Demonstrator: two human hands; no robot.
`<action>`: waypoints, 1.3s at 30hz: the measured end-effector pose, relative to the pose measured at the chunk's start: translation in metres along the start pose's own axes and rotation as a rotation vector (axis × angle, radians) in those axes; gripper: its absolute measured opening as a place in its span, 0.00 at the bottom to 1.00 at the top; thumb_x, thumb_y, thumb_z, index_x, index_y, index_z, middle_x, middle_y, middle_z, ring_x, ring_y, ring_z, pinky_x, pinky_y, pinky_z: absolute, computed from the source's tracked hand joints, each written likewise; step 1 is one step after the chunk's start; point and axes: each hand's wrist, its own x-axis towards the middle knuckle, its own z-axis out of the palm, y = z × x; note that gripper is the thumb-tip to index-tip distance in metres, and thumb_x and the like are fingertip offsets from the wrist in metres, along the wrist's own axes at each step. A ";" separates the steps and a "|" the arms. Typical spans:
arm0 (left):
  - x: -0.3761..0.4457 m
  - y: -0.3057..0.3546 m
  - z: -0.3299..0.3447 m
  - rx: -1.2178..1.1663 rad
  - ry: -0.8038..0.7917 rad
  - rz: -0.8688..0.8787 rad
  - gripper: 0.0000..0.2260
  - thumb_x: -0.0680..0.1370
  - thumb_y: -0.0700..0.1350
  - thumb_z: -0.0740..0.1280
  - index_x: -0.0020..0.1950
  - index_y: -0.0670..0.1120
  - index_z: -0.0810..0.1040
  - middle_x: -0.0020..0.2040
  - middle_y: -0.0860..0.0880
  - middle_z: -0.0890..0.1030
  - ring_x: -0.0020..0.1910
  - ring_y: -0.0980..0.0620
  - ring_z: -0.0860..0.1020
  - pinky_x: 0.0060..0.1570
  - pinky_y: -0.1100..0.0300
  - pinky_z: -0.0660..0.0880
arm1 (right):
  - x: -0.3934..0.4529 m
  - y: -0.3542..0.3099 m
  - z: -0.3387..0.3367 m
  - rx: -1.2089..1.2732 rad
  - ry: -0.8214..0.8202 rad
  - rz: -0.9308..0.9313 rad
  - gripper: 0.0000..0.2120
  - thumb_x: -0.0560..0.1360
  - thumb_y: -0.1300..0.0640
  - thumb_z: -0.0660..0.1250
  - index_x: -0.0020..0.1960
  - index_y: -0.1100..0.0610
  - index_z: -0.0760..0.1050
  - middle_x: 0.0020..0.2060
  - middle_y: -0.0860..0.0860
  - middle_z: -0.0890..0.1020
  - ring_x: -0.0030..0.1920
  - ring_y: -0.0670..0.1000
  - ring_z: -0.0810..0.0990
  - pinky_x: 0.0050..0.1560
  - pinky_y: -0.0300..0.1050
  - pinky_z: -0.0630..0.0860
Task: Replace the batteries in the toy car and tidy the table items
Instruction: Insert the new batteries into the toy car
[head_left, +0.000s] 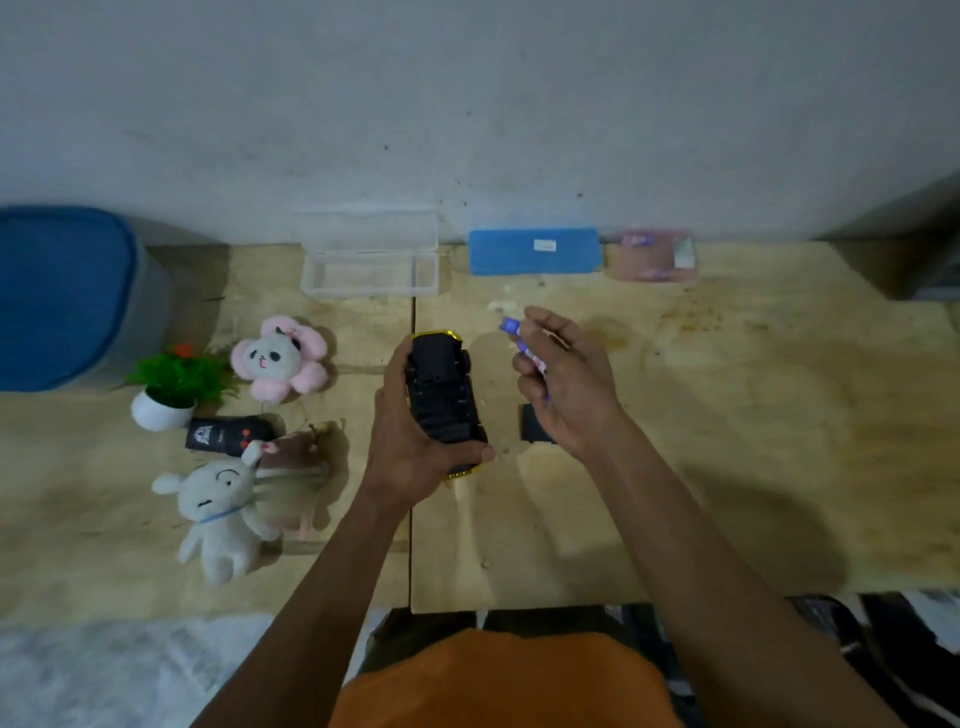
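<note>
left hand (415, 431): wrapped round the toy car (444, 400), thumb across the near end, fingers along the far side, car belly-up
right hand (563, 379): raised just beside it, fingers curled, pinching a battery (522, 343) (blue-ish, bit blurry)
forearms: both bare, reaching forward, angled toward each other

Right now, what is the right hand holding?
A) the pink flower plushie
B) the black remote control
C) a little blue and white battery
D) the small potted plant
C: the right hand pinches a small blue and white battery in its fingers, while the left hand holds the toy car upside down; the plushie, remote and plant all lie untouched on the table.
</note>
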 end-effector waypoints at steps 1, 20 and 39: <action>-0.002 0.008 -0.005 -0.039 -0.010 -0.001 0.60 0.53 0.46 0.88 0.78 0.60 0.58 0.71 0.53 0.72 0.66 0.43 0.77 0.59 0.36 0.78 | -0.009 0.000 0.006 0.014 0.011 0.000 0.09 0.78 0.64 0.69 0.57 0.60 0.75 0.45 0.57 0.79 0.29 0.46 0.72 0.23 0.36 0.65; -0.031 0.053 -0.063 -0.192 -0.076 0.101 0.55 0.58 0.27 0.82 0.76 0.57 0.61 0.65 0.62 0.78 0.64 0.51 0.80 0.57 0.47 0.81 | -0.066 0.047 0.080 -0.803 0.245 -0.701 0.07 0.69 0.53 0.79 0.42 0.57 0.84 0.38 0.45 0.84 0.40 0.42 0.81 0.42 0.25 0.71; -0.037 0.041 -0.070 -0.255 -0.087 0.049 0.54 0.58 0.21 0.79 0.74 0.57 0.62 0.66 0.57 0.75 0.60 0.54 0.82 0.47 0.60 0.81 | -0.060 0.055 0.086 -0.999 0.171 -0.578 0.12 0.65 0.52 0.82 0.34 0.59 0.83 0.30 0.48 0.79 0.31 0.41 0.75 0.34 0.26 0.68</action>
